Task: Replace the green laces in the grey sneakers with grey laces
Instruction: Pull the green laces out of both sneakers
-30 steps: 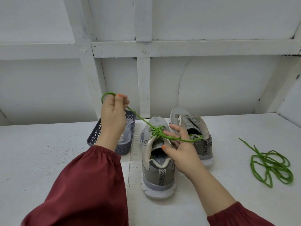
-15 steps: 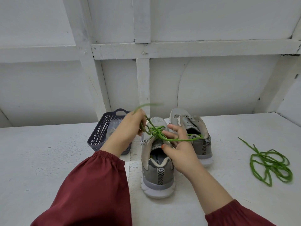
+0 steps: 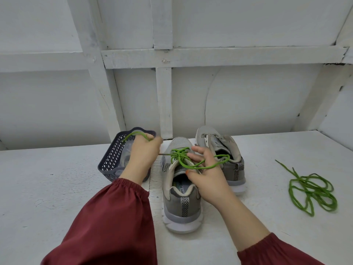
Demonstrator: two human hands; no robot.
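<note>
Two grey sneakers stand heel-toward-me on the white table. The near sneaker (image 3: 181, 199) still carries a green lace (image 3: 180, 155) bunched over its eyelets. My left hand (image 3: 142, 155) is closed on one strand of that lace, left of the shoe's toe, with a loop arching over the basket. My right hand (image 3: 206, 175) rests on the shoe's tongue with fingers spread, and another loop of the lace runs across them. The far sneaker (image 3: 225, 150) has no lace. A second green lace (image 3: 311, 190) lies loose on the table at right.
A dark mesh basket (image 3: 112, 161) holding clear plastic packaging sits left of the shoes, under my left hand. A white panelled wall (image 3: 248, 102) rises right behind the table. My red sleeves fill the lower foreground.
My left hand came down from its raised pull to the shoe's toe, then drew left over the basket with the lace strand. My right hand stayed on the near sneaker.
</note>
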